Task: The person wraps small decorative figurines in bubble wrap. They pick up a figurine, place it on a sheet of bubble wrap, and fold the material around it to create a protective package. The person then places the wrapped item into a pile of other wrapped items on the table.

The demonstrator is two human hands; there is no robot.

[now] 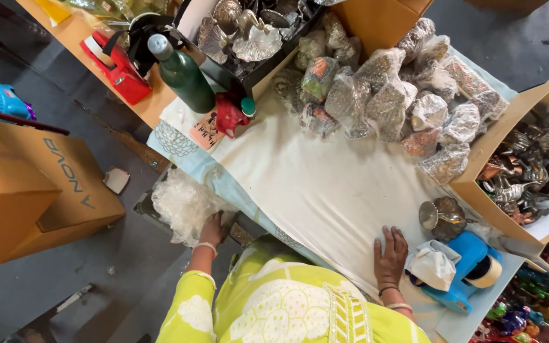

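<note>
A surface (325, 190) covered with a smooth, off-white cloth is seen from above. At its near edge the right hand (390, 254) is laid flat on the cloth, palm down, fingers spread, its grip released and nothing held. Just beside it, at the near right corner, a blue plastic tape dispenser (468, 270) with a crumpled white rag on top is seen, and a small round embossed metal bowl (443, 218) stands next to that. The left hand (211, 228) is reached down past the surface's left edge into a heap of crinkled clear plastic wrap (182, 203); its fingers are buried in the film, so whether the grip is clenched cannot be told. Along the far edge, lumpy figurines bagged in glossy clear plastic (389, 95) are piled, and a smooth dark green bottle (182, 73) stands at the far left corner.
</note>
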